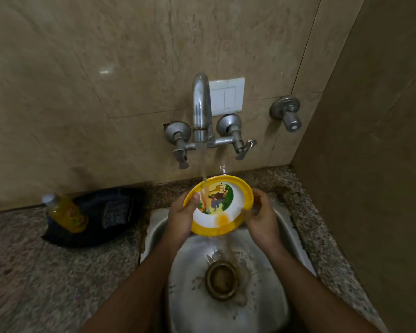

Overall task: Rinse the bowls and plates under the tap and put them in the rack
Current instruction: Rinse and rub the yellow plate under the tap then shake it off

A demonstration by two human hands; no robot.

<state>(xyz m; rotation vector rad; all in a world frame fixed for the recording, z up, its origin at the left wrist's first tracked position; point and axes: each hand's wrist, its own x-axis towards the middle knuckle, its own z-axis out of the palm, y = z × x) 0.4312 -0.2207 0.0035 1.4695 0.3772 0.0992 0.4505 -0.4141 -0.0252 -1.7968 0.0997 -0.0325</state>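
Observation:
A yellow-rimmed bowl (223,212) with a white inside and a cartoon animal picture is held tilted over the steel sink (286,231). My left hand (181,216) grips its left rim, thumb on the inner edge. My right hand (262,217) holds the right rim. Water runs from the chrome tap (201,109) onto the left part of the bowl's inside and spills off the lower rim toward the drain (222,280). No rack shows in the head view.
A yellow liquid bottle (66,212) with a white cap lies on a dark tray (120,234) on the granite counter (46,280), left of the sink. A wall switch (227,96) and a second valve (287,112) are on the tiled wall. A wall closes off the right side.

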